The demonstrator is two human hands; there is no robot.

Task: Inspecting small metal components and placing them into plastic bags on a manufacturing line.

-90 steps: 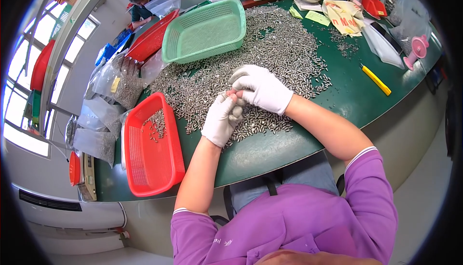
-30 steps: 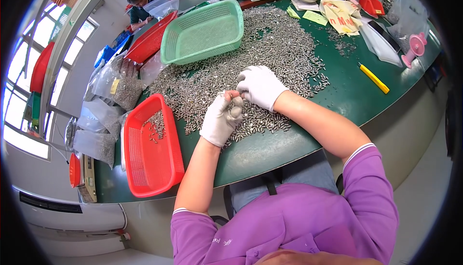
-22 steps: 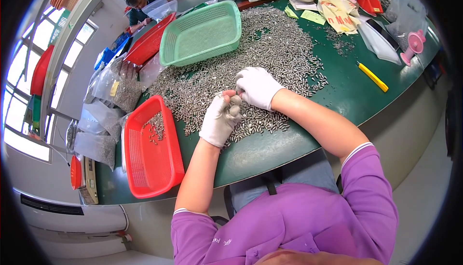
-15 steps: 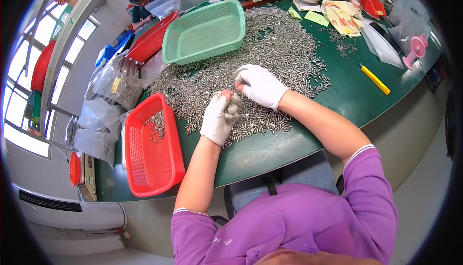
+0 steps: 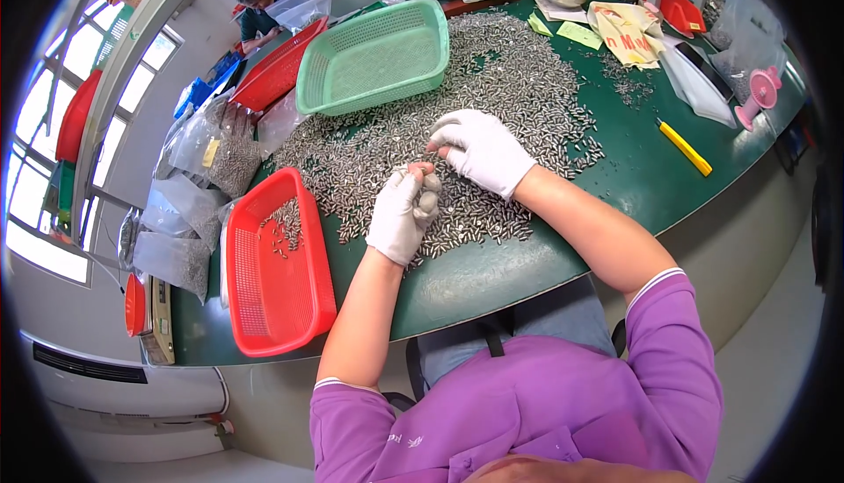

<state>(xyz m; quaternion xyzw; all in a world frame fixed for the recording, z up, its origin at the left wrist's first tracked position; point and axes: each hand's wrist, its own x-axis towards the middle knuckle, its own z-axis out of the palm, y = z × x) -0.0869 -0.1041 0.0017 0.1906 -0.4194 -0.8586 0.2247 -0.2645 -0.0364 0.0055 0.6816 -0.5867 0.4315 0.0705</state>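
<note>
A broad heap of small, shiny metal pin-like pieces is spread over the green table in front of me. Above its near part, my left hand wears a white glove with bare fingertips. Its fingers are curled and pinched, palm side up, the lower glove fingers greyed; whatever lies between the tips is too small to name. My right hand, gloved alike, reaches in from the right with thumb and forefinger closed together just beside the left fingertips. What it pinches, if anything, cannot be made out.
A red basket with a few pieces stands left of my forearm. Beyond the heap's left side is a green basket. Filled plastic bags line the left edge; a yellow cutter lies right. A co-worker sits far left.
My right hand's fingers have straightened a little and shifted slightly at the left fingertips. My left hand has risen very slightly. The baskets and the heap look the same.
</note>
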